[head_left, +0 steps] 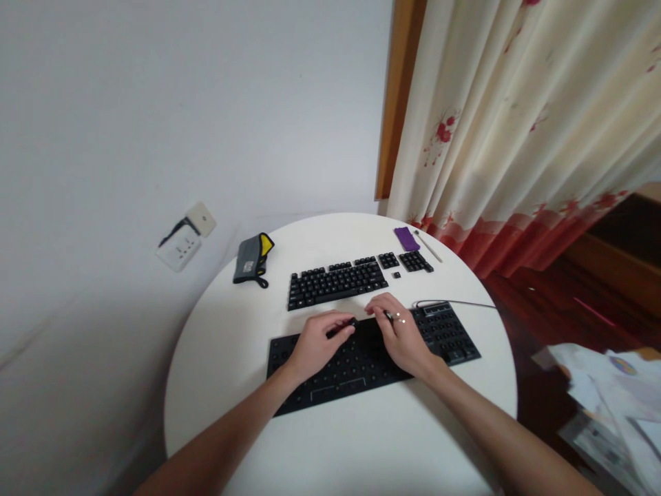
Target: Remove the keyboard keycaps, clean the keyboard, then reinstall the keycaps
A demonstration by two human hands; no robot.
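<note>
A black keyboard base (338,367) without keycaps over most of its surface lies on the round white table. My left hand (319,342) is above its back left part, thumb and forefinger pinched on a small black keycap (352,322). Close by, my right hand (400,334), with a ring on one finger, hovers over the middle right of the base. Its fingers are curled, and a small dark thing shows by the thumb, too small to name. Behind the base, loose black keycaps (338,280) are laid out in keyboard order.
A grey and yellow pouch (250,260) stands at the back left. A purple cloth (407,239) and a thin pale stick (429,246) lie at the back right. One single keycap (396,275) sits apart. The keyboard's cable (465,303) runs off the table's right edge.
</note>
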